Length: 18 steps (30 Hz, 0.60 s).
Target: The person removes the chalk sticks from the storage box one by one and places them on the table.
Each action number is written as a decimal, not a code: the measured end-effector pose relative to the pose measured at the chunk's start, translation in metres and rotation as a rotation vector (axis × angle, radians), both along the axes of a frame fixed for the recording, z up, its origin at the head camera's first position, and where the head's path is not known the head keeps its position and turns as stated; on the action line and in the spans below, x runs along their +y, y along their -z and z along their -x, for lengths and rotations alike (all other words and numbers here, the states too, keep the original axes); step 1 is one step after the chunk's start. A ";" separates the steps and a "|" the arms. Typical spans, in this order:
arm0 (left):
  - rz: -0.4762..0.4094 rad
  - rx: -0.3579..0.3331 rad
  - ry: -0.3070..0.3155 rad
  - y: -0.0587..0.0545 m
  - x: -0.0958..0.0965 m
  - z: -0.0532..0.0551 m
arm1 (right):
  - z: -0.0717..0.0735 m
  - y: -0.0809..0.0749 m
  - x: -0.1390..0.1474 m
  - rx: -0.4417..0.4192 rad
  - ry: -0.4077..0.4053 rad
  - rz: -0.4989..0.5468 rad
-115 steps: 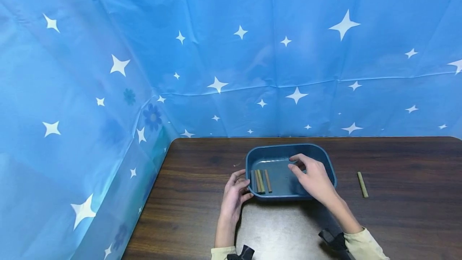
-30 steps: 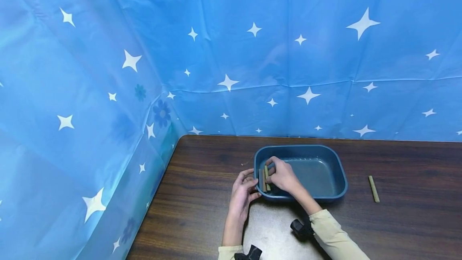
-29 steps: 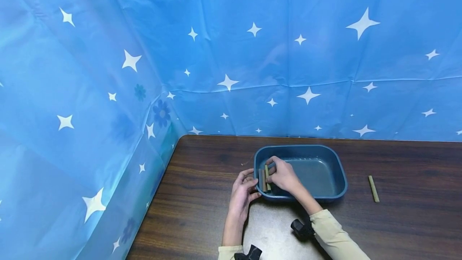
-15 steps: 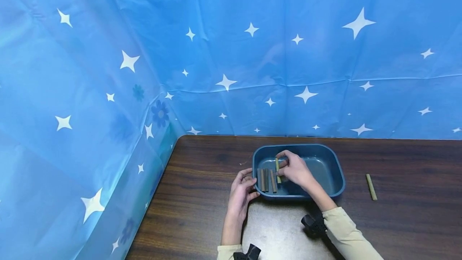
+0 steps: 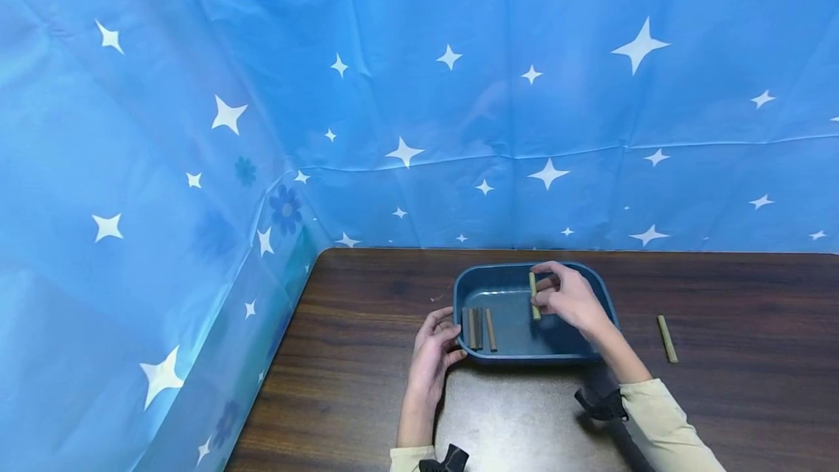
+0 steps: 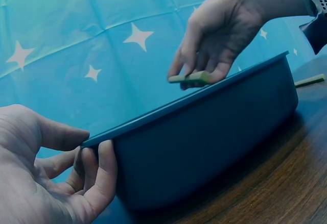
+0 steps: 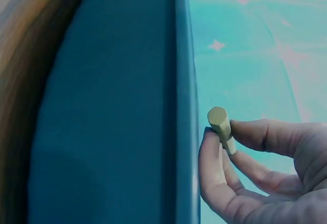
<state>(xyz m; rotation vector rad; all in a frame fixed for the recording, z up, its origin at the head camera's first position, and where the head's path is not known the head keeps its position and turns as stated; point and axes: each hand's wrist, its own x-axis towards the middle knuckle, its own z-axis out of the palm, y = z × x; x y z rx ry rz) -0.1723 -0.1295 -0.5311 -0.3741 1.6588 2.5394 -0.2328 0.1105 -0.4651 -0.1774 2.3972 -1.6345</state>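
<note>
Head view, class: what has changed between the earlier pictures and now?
The right hand, earlier seemingly empty, has taken hold of a yellow-green stick at the left end of the blue tray and carried it up and rightward. Unchanged: the left hand at the tray's left rim, and the other green stick lying on the wooden table.

The tray point(image 5: 544, 360) stands on the table point(image 5: 367, 312), before the cloth point(image 5: 485, 122). Several sticks point(image 5: 478, 329) lie in its left part; 1 other stick point(image 5: 667, 339) lies on the table, right of the tray.
</note>
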 end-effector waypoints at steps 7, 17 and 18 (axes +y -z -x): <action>-0.007 -0.004 -0.003 0.001 0.000 0.000 | -0.001 -0.006 0.027 0.027 0.018 -0.042; -0.025 0.005 -0.008 0.002 0.000 0.000 | -0.005 -0.012 0.068 0.077 0.047 -0.122; -0.024 0.005 -0.008 0.002 0.001 0.000 | -0.006 -0.012 0.072 0.084 0.051 -0.133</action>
